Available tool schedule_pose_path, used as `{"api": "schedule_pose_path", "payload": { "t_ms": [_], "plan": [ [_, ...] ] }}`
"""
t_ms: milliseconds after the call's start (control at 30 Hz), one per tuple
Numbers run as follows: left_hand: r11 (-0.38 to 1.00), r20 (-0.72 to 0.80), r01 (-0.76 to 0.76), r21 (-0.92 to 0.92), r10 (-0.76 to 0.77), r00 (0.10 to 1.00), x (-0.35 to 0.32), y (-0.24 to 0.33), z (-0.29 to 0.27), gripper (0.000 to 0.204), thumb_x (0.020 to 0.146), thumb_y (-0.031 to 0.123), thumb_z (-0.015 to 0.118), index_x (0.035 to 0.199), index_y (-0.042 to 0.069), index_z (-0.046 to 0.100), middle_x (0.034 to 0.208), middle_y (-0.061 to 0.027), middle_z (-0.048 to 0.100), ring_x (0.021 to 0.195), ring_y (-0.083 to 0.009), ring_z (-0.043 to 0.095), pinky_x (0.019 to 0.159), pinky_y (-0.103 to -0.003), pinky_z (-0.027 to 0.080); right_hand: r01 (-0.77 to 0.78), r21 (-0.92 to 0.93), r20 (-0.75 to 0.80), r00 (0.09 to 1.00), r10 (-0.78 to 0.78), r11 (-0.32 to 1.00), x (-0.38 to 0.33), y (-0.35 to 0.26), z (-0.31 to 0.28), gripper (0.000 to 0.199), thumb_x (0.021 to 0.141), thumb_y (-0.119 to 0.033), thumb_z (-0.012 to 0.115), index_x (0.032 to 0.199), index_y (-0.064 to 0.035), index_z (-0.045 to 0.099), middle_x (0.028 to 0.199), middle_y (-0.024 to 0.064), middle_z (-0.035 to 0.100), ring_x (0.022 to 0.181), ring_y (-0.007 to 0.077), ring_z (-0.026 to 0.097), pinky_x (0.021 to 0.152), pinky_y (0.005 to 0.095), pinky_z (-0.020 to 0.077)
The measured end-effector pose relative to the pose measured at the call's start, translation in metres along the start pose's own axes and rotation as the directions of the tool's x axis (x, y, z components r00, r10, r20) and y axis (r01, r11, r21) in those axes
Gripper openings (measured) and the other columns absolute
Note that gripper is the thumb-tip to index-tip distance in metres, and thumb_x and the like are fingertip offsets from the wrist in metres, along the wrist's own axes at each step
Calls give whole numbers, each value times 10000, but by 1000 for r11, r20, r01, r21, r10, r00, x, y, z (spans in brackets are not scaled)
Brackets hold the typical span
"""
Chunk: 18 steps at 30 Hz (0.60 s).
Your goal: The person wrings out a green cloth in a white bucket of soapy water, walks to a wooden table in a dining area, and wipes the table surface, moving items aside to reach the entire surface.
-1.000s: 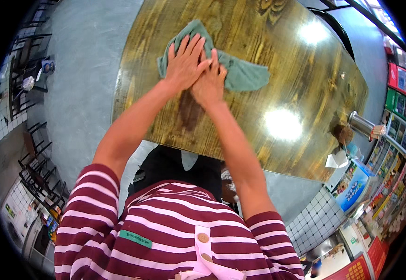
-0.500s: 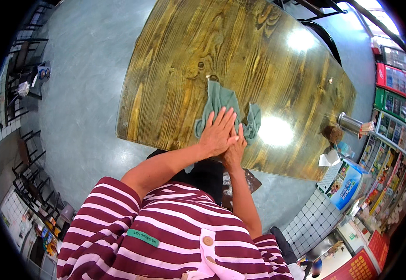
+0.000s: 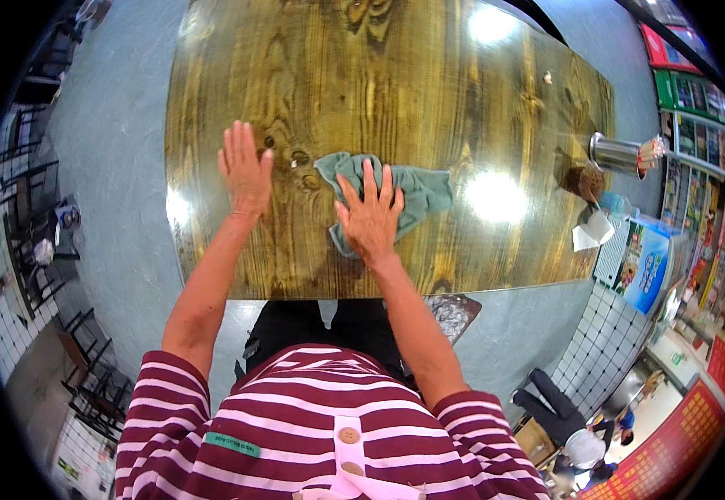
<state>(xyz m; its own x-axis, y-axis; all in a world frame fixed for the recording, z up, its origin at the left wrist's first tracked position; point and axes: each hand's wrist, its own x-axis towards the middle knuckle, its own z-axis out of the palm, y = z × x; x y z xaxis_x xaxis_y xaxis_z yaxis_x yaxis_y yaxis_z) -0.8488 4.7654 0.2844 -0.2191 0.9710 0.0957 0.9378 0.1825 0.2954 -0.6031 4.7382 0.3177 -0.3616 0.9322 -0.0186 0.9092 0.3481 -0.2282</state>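
A shiny brown wooden table (image 3: pixel 429 92) fills the middle of the view. My right hand (image 3: pixel 371 217) lies on a green cloth (image 3: pixel 425 190), its fingers spread and stretched out over the crumpled fabric. To the left of it, my left hand (image 3: pixel 246 175) is flat over the tabletop with fingers straight, apart from the cloth and holding nothing. Between the two hands a small pale bit (image 3: pixel 294 163) shows beside a dark knot in the wood.
At the table's right end stand a metal cylinder with sticks (image 3: pixel 617 153), a brown round holder (image 3: pixel 583 181) and a white paper (image 3: pixel 593 232). A tiny pale scrap (image 3: pixel 547 77) lies farther back. Shelves (image 3: pixel 696 208) line the right; a person (image 3: pixel 575 433) is at lower right.
My hands were together on the cloth; now the left one has come off it to the left. The cloth is spread wider under my right hand. The whole view has turned and shifted.
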Motion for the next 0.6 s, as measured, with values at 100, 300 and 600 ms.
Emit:
{"api": "schedule_pose_path", "payload": {
  "t_ms": [100,300,600],
  "plan": [
    [997,-12,10,78,-9,1000,5,1,-1,611,1003,370,383,1507,69,215,1574,-114,199,1456,-297,158,1159,-509,84,-72,-75,-93,994,65,995,48,58,-7,522,911,-435,551,1395,-258,462,1556,118,253,1423,374,207,1055,584,248],
    [984,4,8,177,-9,1000,8,15,-4,598,1013,384,347,1505,66,224,1570,-116,210,1452,-299,172,1154,-515,95,-407,-144,-324,881,346,902,154,184,-15,483,979,-408,439,1431,-240,409,1539,121,285,1416,379,212,1068,597,214],
    [984,73,88,157,-101,992,10,22,-13,623,997,397,358,1513,83,201,1583,-89,181,1462,-298,146,1159,-514,65,-366,52,-241,899,367,929,364,183,-10,547,996,-472,295,1484,-227,326,1583,141,159,1444,420,105,1110,621,126]
  ]
}}
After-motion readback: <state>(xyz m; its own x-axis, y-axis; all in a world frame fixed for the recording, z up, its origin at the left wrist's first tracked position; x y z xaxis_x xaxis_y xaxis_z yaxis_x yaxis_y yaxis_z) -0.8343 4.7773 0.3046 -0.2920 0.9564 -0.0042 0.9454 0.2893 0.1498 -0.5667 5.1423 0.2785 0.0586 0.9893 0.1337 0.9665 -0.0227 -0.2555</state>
